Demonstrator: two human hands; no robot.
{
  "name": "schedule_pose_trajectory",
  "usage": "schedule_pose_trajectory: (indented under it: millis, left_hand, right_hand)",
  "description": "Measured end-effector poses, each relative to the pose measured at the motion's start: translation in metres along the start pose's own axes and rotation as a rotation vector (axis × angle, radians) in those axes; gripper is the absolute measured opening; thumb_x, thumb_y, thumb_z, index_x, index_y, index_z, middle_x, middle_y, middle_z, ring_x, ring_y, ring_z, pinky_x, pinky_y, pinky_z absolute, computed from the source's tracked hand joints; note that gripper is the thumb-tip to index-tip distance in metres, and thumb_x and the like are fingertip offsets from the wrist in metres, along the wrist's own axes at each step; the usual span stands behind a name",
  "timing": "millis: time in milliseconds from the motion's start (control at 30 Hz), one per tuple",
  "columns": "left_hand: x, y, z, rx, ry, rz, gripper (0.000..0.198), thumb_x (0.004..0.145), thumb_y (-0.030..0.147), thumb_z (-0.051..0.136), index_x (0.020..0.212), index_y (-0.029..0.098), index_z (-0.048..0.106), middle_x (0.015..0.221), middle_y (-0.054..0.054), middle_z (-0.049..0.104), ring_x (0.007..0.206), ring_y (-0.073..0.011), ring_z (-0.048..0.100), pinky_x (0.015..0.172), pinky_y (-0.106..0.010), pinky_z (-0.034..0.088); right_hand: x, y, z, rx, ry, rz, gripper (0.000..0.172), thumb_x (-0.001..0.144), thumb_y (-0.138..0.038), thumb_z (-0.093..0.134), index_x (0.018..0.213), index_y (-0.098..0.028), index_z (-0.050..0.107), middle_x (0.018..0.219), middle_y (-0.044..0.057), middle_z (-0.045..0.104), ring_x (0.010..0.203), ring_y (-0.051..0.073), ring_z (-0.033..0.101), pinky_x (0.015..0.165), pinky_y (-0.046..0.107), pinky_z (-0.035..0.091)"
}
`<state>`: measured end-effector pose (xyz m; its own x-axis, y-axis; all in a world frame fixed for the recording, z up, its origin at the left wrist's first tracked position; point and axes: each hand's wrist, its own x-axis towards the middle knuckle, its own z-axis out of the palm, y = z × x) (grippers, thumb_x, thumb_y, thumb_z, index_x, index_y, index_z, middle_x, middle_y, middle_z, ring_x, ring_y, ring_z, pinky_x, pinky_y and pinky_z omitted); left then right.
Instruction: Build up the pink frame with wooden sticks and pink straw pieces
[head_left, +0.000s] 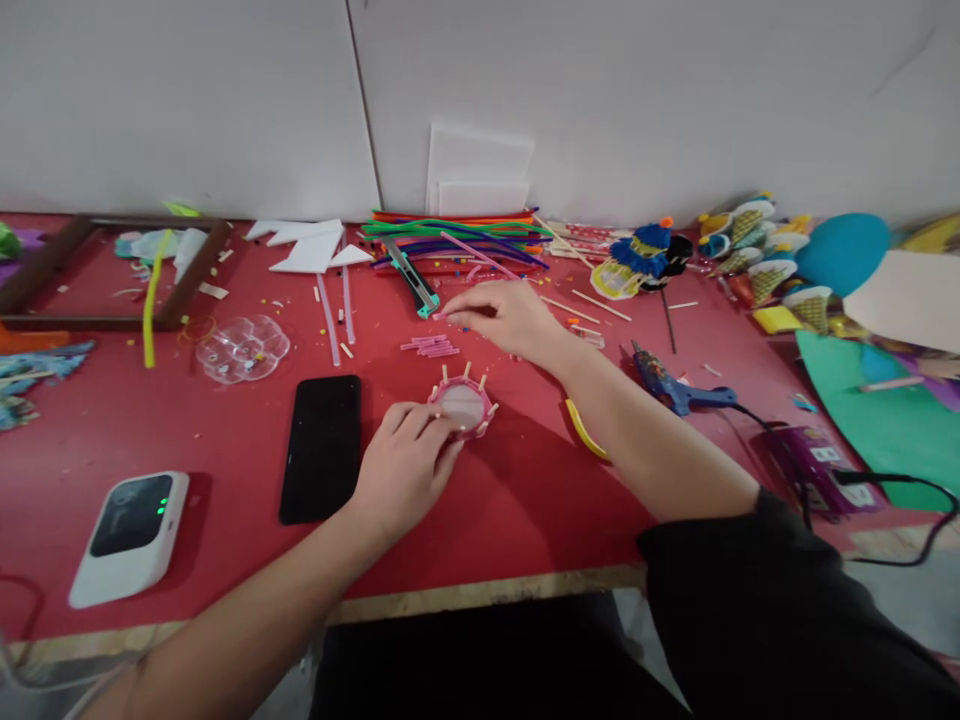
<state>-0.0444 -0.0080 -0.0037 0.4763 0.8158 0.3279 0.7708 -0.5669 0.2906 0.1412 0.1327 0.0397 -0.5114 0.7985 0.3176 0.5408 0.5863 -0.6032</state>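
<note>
A small round piece (462, 406) with a pale disc, a pink rim and several short wooden pegs round its edge stands on the red table. My left hand (409, 455) closes its fingers on the near left side of this piece, hiding part of the rim. Farther back, my right hand (504, 318) pinches a small pink stick-like bit (441, 317) between thumb and fingertips. Just beyond those fingertips lies a teal box cutter (415, 283). Several short pink cut pieces (431, 346) lie between my two hands.
A black phone (321, 448) and a white device (133, 535) lie left. Coloured pipe cleaners (457, 238) stretch along the back. At right are a blue glue gun (679, 385), its cord and a purple box (814, 465). A brown frame (202, 275) sits far left.
</note>
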Motion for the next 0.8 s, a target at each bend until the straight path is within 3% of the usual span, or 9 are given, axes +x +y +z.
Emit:
schedule_pose_trajectory:
  millis: [133,267,467,800]
  left_hand:
    - [0.000,0.000,0.001,0.003,0.013,-0.005,0.016,0.092,0.025,0.057,0.098,0.017,0.068,0.105,-0.011,0.069,0.102,-0.0287,0.058,0.088,-0.045,0.051]
    - [0.002,-0.002,0.001,-0.004,0.019,0.004,0.016,0.091,0.025,0.056,0.096,0.018,0.070,0.110,-0.011,0.070,0.100,-0.0288,0.059,0.088,-0.047,0.052]
    - [0.004,-0.001,0.001,-0.041,0.040,-0.008,0.014,0.090,0.022,0.059,0.092,0.018,0.072,0.109,-0.011,0.071,0.099,-0.0284,0.061,0.088,-0.047,0.052]
    - [0.003,-0.007,0.003,-0.147,0.018,-0.158,0.013,0.088,0.022,0.064,0.085,0.024,0.076,0.109,-0.004,0.072,0.100,-0.0243,0.061,0.091,-0.045,0.050]
  right_hand:
    - [-0.030,-0.008,-0.013,0.055,0.117,0.001,0.019,0.090,-0.016,0.059,0.097,-0.022,0.075,0.097,0.001,0.077,0.087,0.015,0.070,0.079,0.027,0.052]
    - [-0.060,-0.015,-0.013,0.128,0.190,0.111,0.019,0.088,-0.019,0.061,0.103,-0.020,0.072,0.094,0.003,0.077,0.081,0.016,0.071,0.076,0.029,0.055]
    - [-0.102,-0.032,-0.008,0.107,0.265,0.116,0.009,0.087,-0.022,0.065,0.087,-0.023,0.075,0.087,0.002,0.074,0.082,0.015,0.068,0.069,0.026,0.054]
    - [-0.122,-0.034,0.005,0.055,0.202,0.033,0.016,0.090,-0.019,0.061,0.097,-0.027,0.073,0.091,0.002,0.074,0.083,0.016,0.069,0.076,0.031,0.056]
